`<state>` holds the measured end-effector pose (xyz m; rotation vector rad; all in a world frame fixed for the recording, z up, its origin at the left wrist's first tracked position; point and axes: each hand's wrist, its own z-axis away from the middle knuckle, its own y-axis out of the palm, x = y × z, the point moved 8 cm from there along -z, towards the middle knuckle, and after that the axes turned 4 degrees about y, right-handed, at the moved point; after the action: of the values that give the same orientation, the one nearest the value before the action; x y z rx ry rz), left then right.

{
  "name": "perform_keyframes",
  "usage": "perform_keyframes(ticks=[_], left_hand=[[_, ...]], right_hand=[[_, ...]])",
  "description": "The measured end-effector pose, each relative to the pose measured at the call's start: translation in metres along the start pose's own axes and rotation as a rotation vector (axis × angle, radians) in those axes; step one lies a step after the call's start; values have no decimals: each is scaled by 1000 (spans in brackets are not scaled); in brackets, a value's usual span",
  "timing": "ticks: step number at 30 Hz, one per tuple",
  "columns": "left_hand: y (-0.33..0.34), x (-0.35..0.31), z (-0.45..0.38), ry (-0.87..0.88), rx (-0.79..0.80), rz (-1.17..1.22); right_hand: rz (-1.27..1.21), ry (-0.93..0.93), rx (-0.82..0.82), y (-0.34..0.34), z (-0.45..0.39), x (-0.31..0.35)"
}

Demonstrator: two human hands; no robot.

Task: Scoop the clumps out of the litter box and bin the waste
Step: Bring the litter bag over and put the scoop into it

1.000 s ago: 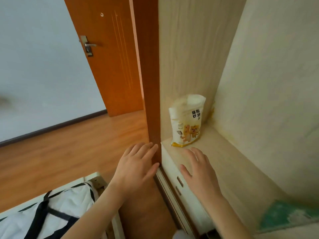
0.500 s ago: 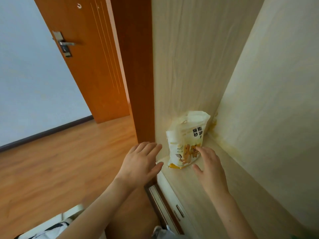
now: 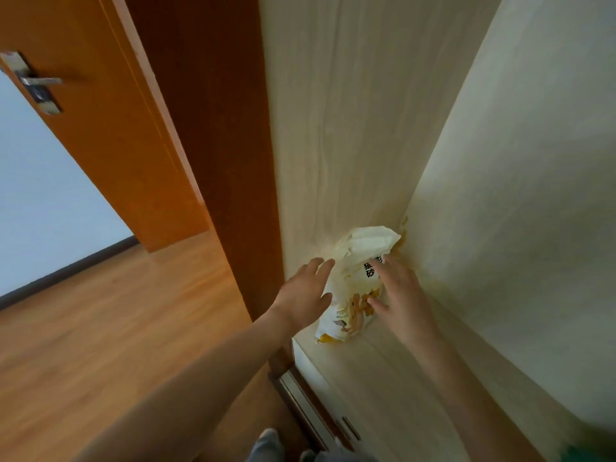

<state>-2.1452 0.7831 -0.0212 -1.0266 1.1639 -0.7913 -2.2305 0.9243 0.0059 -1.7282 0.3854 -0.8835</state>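
A cream and yellow cat litter bag (image 3: pixel 355 278) with cartoon animals and printed characters stands upright in the back corner of a pale wood cabinet top (image 3: pixel 383 378). My left hand (image 3: pixel 306 291) reaches its left side with fingers spread, at or just short of the bag. My right hand (image 3: pixel 398 291) lies against the bag's right front with fingers spread over the print. Neither hand has closed around it. No litter box, scoop or bin is in view.
A brown wooden post (image 3: pixel 213 145) stands left of the cabinet, with an orange door (image 3: pixel 110 128) and its metal handle (image 3: pixel 36 83) beyond. Pale panelled walls (image 3: pixel 516 195) enclose the corner. White drawers (image 3: pixel 320 411) lie below the top. Wood floor (image 3: pixel 100 328) spreads left.
Both hands have moved forward from the cabinet's front edge to either side of the litter bag. The view has come closer to the corner, and the black-and-white bag at lower left has left the frame.
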Motion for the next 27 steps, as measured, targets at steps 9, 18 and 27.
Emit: perform_keyframes(ticks=[9, 18, 27], left_hand=[[45, 34, -52, -188, 113, 218], [71, 32, -51, -13, 205, 29], [82, 19, -23, 78, 290, -190]], right_hand=[[-33, 92, 13, 15, -20, -10], [175, -82, 172, 28, -51, 1], [569, -224, 422, 82, -76, -41]])
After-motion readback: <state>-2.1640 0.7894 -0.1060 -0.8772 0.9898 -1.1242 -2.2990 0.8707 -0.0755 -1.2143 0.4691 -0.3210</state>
